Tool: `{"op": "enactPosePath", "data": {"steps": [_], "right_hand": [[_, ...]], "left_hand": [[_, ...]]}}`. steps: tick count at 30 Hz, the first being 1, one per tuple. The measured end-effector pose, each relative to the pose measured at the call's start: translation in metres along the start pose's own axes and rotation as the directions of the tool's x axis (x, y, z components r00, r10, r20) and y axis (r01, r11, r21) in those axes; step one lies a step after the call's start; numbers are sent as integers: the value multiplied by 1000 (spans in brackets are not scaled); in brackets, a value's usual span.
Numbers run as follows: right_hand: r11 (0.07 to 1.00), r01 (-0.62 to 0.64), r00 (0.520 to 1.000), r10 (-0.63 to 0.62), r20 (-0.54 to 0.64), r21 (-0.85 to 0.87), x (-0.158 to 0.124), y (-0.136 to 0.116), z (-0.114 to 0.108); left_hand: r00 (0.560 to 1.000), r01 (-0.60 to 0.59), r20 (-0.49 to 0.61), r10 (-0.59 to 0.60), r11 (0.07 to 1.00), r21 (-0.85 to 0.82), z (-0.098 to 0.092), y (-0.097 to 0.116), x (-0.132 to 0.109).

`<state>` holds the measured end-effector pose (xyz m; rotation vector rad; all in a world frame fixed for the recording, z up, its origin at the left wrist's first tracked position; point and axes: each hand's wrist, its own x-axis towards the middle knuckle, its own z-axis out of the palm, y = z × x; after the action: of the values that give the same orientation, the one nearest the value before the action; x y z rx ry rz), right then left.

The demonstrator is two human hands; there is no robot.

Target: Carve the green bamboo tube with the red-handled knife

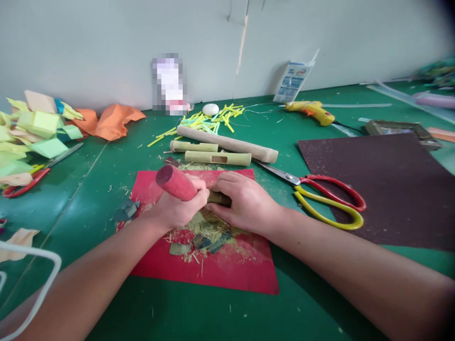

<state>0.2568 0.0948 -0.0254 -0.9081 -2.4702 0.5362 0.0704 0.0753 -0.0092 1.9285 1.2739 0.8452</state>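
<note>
Bamboo piece [218, 198], over a red sheet [245, 274], clasped beneath our curled right hand [245, 196], its exposed part just beside our left hand [181, 208], wrapped round a red handle [177, 183].

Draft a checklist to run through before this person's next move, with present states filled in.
1. Left hand grips the red cylindrical handle: ok.
2. Right hand steadies the bamboo piece: ok.
3. Working end below that handle kept clear of the right hand: cannot tell, hidden from view.
4. Red sheet free of shavings: not ok, they lie scattered on it.
5. Red-and-yellow-handled scissors apart from both hands: ok.
</note>
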Motion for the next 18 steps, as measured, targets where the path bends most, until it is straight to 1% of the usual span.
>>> {"op": "enactPosePath", "data": {"steps": [1, 3, 5, 9, 12, 14, 18], "right_hand": [[1000, 0, 1000, 0, -3, 0, 0, 0, 0], [1000, -6, 1000, 6, -13, -6, 0, 0, 0], [1000, -12, 1000, 12, -16, -6, 1, 0, 0], [1000, -17, 1000, 17, -7, -12, 0, 0, 1], [998, -4, 1000, 3, -15, -63, -1, 1, 3], [996, 5, 1000, -6, -19, -84, -1, 1, 4], [997, 15, 1000, -17, -25, -76, -1, 2, 4]], "left_hand": [[999, 17, -27, -18, 999, -32, 0, 0, -1], [985, 61, -151, -81, 989, -132, 2, -2, -1], [972, 96, -198, -130, 980, -172, 4, -3, 0], [970, 139, -193, -151, 988, -73, 6, -4, 3], [970, 163, -180, -165, 986, -26, 4, -5, 4], [971, 168, -171, -167, 986, -10, 4, -5, 3], [972, 153, -185, -144, 988, 37, 5, -5, 4]]}}
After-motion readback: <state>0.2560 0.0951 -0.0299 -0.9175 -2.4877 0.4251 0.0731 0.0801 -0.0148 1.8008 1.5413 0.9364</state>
